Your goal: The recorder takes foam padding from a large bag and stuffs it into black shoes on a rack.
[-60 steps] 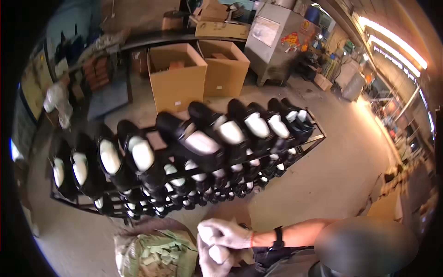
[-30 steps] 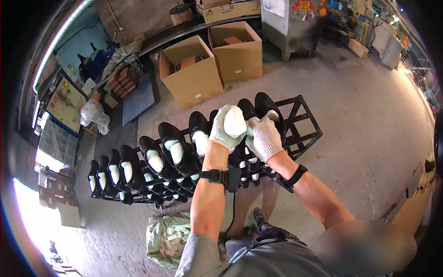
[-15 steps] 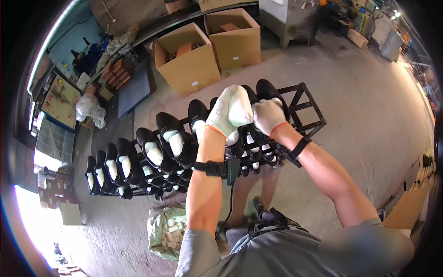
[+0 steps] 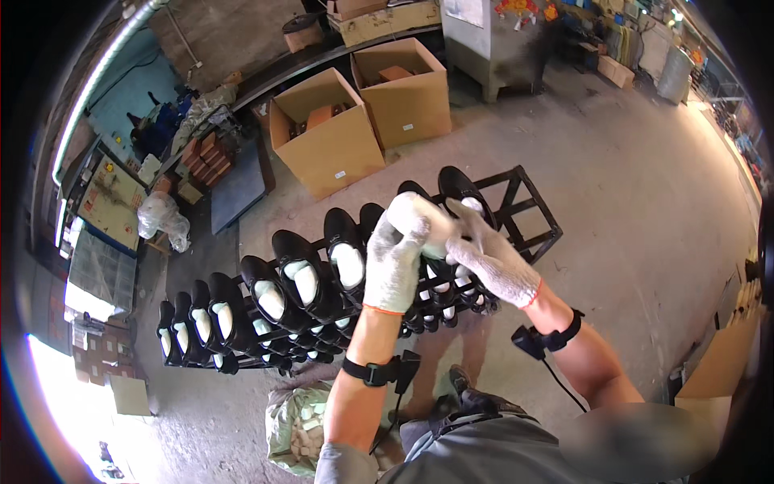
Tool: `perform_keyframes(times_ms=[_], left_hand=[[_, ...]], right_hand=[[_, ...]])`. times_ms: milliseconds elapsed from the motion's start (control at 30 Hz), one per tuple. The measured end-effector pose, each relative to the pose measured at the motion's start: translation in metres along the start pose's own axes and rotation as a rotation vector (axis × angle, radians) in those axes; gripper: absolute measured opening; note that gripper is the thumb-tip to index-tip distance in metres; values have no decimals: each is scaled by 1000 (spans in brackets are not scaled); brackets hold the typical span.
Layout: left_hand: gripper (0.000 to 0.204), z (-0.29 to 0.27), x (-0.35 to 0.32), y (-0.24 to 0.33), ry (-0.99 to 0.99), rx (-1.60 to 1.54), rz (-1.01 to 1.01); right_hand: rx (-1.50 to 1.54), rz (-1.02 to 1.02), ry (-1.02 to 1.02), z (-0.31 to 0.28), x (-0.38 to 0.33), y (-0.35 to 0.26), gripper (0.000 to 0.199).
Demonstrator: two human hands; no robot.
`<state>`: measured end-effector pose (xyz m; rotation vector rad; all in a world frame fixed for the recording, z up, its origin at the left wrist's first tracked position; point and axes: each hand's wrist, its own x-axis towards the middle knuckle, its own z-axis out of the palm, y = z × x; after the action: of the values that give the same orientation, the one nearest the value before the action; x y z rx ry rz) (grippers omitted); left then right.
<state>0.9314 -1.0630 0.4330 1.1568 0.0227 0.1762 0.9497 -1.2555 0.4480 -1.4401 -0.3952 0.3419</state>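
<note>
My left hand (image 4: 393,270), in a white knit glove with an orange cuff edge, is closed around a pale white shoe-stuffing piece (image 4: 433,224). My right hand (image 4: 497,256), gloved alike, has its thumb and fingers at the right end of that piece. Both hands are above a black metal rack (image 4: 538,198) that carries rows of black shoes (image 4: 293,244). Many of them have white stuffing pieces (image 4: 349,266) in their openings. A black shoe (image 4: 456,182) at the rack's right end stands just beyond my right hand, partly hidden by it.
Two open cardboard boxes (image 4: 330,165) stand beyond the rack. A plastic sack (image 4: 278,427) of pale pieces sits on the floor by my left arm. To the left are a dark flat board (image 4: 240,181) and stacked reddish-brown boxes (image 4: 205,157). A grey metal cabinet (image 4: 476,48) stands farther off.
My right hand has come away from the shoe at the rack's right and moved to the white piece. The left hand has turned the piece toward it. The view has shifted slightly.
</note>
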Motion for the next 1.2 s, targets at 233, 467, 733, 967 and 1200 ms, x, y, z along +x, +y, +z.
perform_keyframes(times_ms=[233,467,733,967,1200], left_hand=[[66,45,-14,-27,-334,676,497],[55,17,112,-50,-406,1349,486],[35,22,154,-101,-636,1409,478],[26,27,178,-107,-491,1492,2],[29,40,188,-134,-345,1536,59]], right_hand=[[665,27,221,-69,-5,13,42],[-810,-651,678,-50,65,47,46],[-1264,-327,446,-55,51,76,31],[-1280,-426,134,-58,83,72,31],[-1424,-381,8,-76,89,113,35]])
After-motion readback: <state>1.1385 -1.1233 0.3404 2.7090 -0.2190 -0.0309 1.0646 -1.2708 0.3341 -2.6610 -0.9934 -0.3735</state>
